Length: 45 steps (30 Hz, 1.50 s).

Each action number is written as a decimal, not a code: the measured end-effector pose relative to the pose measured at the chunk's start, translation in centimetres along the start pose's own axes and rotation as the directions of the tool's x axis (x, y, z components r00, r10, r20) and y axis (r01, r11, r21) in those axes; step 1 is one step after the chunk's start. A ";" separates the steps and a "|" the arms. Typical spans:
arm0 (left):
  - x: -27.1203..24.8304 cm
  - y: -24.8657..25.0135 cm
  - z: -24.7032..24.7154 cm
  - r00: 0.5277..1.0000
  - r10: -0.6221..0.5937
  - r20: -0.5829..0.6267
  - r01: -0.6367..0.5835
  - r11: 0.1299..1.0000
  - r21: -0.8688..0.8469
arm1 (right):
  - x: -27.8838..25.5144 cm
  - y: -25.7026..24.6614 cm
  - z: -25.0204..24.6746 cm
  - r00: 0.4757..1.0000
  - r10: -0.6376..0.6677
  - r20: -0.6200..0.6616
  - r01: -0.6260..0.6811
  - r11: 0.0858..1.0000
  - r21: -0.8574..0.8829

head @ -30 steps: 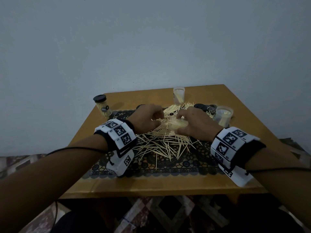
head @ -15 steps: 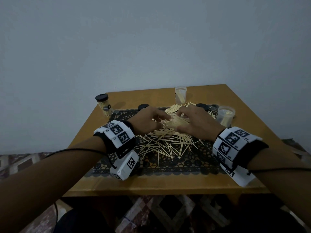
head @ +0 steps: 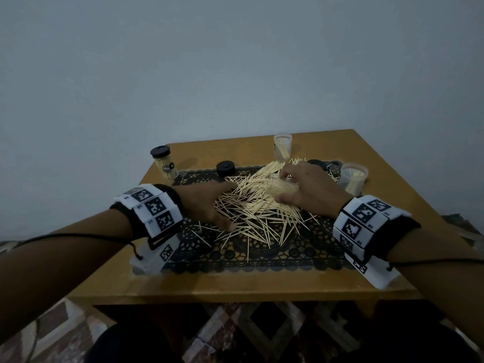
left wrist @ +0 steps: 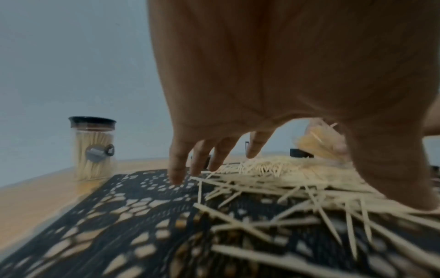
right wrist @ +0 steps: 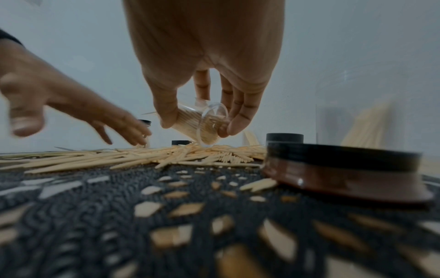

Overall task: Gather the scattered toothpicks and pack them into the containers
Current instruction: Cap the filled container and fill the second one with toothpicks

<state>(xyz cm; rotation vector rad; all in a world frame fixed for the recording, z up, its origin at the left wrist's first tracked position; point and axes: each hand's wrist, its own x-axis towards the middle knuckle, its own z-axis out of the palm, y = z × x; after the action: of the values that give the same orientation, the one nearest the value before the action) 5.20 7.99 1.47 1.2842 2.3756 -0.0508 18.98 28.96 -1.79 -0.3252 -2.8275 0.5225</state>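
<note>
Loads of toothpicks (head: 251, 210) piled on our lace mat (head: 262, 255). Our left hand (head: 207, 203) rests on them, fingers spread; our right hand (head: 309, 189) grips a tilted clear container (right wrist: 202, 126) packed with toothpicks above the pile.

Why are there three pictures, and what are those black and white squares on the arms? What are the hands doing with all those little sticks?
There is no machine here, just a person with small cameras strapped on. One picture comes from a camera on the head, looking down at both hands. The other two come from cameras on the wrists, looking along the fingers. The wrist bands with the checkered squares are part of that camera gear.

On the wooden table lies a dark lace mat with a pile of toothpicks on it. The right hand holds a clear little jar, tilted and stuffed with toothpicks. The left hand is open, its fingers spread over the pile. Nearby stand a closed jar, two open jars, and a loose black lid.
</note>
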 end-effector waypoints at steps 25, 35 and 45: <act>3.4 -0.4 2.0 0.891 0.337 -0.302 -0.257 0.927 0.274 | -0.1 0.0 0.1 0.999 0.006 0.039 -0.007 1.000 0.028; 3.8 -0.6 2.6 0.847 0.447 -0.287 -0.305 0.851 0.427 | -0.1 0.1 0.1 0.997 -0.005 0.081 0.007 1.000 -0.014; 3.5 -1.6 1.5 0.883 0.342 -0.322 -0.283 0.934 0.217 | 0.0 0.3 0.1 0.999 0.015 0.049 -0.012 0.999 -0.050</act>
<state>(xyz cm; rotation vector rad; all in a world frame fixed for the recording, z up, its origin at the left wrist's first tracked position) 2.78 9.50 -1.54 1.8860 2.4567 0.0958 18.97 29.21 -1.96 -0.3459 -2.8914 0.4704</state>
